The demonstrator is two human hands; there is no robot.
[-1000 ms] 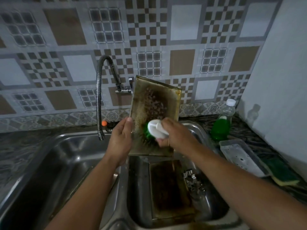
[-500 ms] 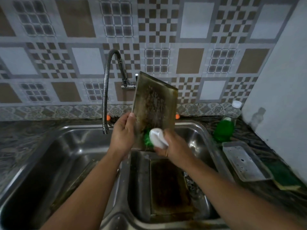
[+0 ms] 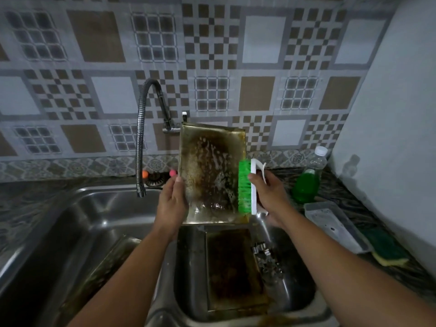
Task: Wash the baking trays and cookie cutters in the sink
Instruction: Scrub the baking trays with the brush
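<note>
Two hands, tray, unlabelled bottle

No text, label or number is legible — none anywhere.

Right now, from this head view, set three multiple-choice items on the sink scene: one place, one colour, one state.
1. Where do the small metal cookie cutters lie?
A. right steel basin
B. counter
C. left basin

2. What colour are the bristles of the white-backed scrub brush?
A. blue
B. green
C. red

3. How is the stained rectangular baking tray held?
A. flat on the counter
B. face down in the basin
C. upright over the sink

Answers: 1 A, they sit beside the dark second tray. 2 B, bright green. 3 C, the left hand grips its edge; the right hand holds the brush.
</note>
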